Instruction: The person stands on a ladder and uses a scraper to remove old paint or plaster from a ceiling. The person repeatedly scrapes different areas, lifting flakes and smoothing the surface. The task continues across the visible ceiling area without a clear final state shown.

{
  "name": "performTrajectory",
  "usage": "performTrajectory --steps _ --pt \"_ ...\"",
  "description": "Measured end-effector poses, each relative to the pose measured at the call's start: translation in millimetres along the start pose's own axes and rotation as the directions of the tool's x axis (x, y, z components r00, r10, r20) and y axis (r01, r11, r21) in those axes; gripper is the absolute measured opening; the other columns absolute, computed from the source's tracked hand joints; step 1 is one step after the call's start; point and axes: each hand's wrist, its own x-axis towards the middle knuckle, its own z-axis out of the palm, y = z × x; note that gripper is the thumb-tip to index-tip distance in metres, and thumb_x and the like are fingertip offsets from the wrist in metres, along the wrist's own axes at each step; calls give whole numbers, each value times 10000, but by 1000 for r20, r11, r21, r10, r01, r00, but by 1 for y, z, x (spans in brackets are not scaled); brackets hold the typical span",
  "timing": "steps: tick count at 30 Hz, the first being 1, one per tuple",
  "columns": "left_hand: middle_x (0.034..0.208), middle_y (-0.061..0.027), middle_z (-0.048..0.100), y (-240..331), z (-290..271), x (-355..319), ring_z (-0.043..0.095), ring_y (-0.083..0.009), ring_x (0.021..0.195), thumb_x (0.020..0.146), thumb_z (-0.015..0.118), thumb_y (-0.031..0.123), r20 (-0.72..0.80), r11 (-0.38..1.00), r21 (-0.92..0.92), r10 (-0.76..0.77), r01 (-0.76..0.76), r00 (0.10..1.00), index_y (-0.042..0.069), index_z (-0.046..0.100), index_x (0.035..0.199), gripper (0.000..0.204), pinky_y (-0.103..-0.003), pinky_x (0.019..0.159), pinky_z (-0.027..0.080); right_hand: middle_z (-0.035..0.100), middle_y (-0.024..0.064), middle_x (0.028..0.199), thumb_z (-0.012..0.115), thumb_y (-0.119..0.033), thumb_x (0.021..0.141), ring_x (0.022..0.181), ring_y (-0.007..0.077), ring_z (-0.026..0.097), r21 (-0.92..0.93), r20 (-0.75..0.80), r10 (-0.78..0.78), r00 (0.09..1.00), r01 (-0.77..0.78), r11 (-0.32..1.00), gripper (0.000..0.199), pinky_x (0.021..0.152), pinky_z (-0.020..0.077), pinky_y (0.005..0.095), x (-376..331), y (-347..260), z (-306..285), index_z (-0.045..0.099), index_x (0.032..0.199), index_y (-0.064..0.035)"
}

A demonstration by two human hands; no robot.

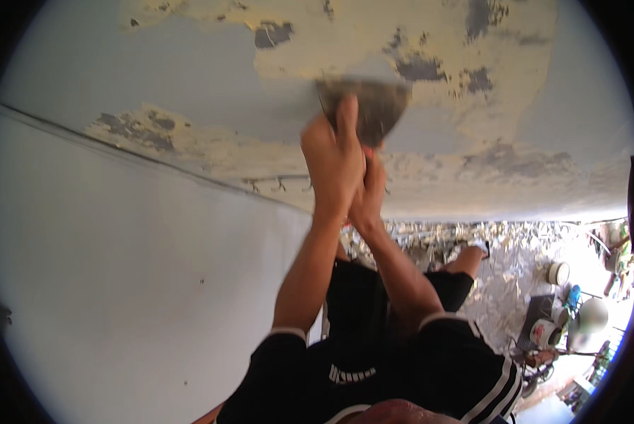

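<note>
A wide scraper (382, 113) lies with its blade against the peeling wall (310, 49), slightly blurred by motion. My left hand (331, 166) is closed around it, one digit stretched up along the blade. Just below and to the right, my right hand (370, 191) is wrapped round the handle, which the fingers mostly hide; a bit of red shows between the hands. Around the blade, pale yellow patches and dark grey spots show where the grey coat is gone.
A smooth pale wall (140, 283) meets the patchy one at a dark corner line on the left. Flakes litter the floor (501, 297) below. To the right stand a round bucket (559, 273), a white tub (544, 332) and other clutter.
</note>
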Motion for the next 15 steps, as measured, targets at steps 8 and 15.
performTrajectory --steps 8,15 --pt "717 -77 625 -136 9 -13 551 -140 663 1021 565 446 -26 987 -3 -164 164 986 -86 628 827 570 -334 597 456 704 262 927 530 -158 1021 833 453 697 -137 -16 64 998 -66 988 287 679 537 482 -47 66 -2 567 1198 65" --pt "685 -39 616 -121 7 -15 552 -114 580 1031 559 452 80 942 -266 -189 204 979 -44 644 826 544 -303 521 454 713 260 892 588 -134 988 746 455 690 -183 48 4 999 5 983 336 606 553 469 -38 55 -9 550 1161 152"
